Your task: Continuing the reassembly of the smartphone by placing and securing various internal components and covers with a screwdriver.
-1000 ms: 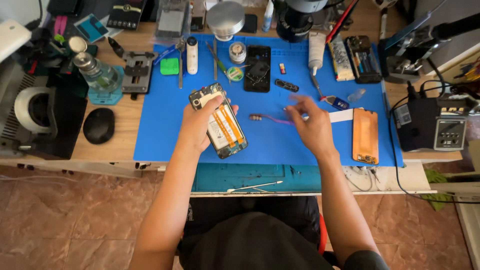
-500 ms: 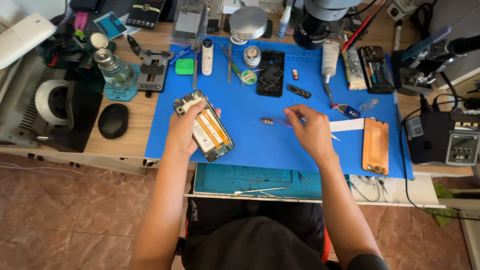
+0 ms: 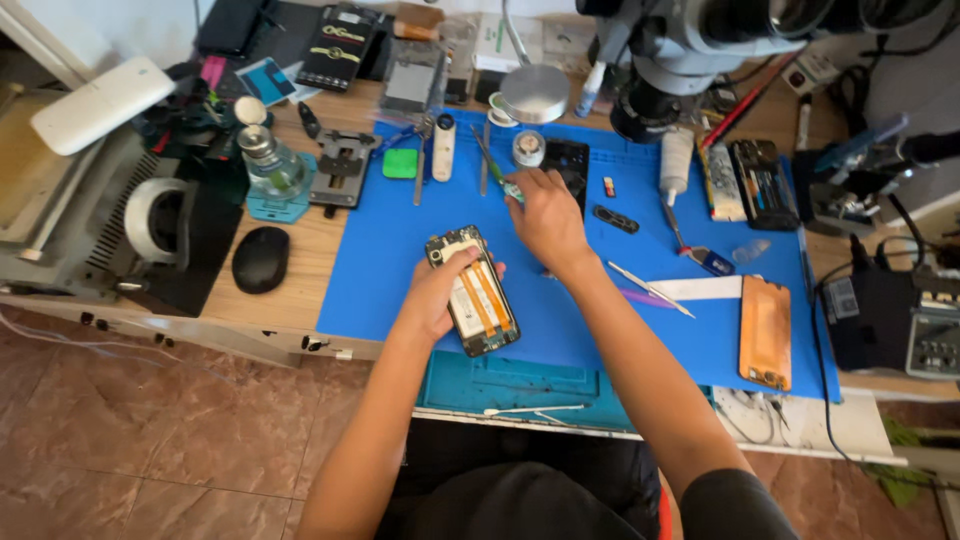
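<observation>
My left hand (image 3: 438, 292) grips an opened phone (image 3: 474, 291), back cover off, with orange strips showing inside, held over the blue work mat (image 3: 400, 240). My right hand (image 3: 546, 216) reaches to the far middle of the mat and closes on a green-handled tool (image 3: 497, 170) beside a dark phone part (image 3: 570, 160). Metal tweezers (image 3: 650, 289) and a purple pry tool (image 3: 645, 298) lie on the mat to the right of my right forearm.
A phone back with an orange face (image 3: 767, 332) lies at the mat's right. A black mouse (image 3: 260, 259), a glass bottle (image 3: 270, 165), a metal holder (image 3: 340, 165) and a tape roll (image 3: 160, 218) stand left. A microscope (image 3: 690, 50) hangs over the far side; a station (image 3: 905, 315) sits at the right.
My right hand left the tweezers on the mat and moved up and left to the green-handled tool. The left hand keeps its hold on the phone. The camera moved closer.
</observation>
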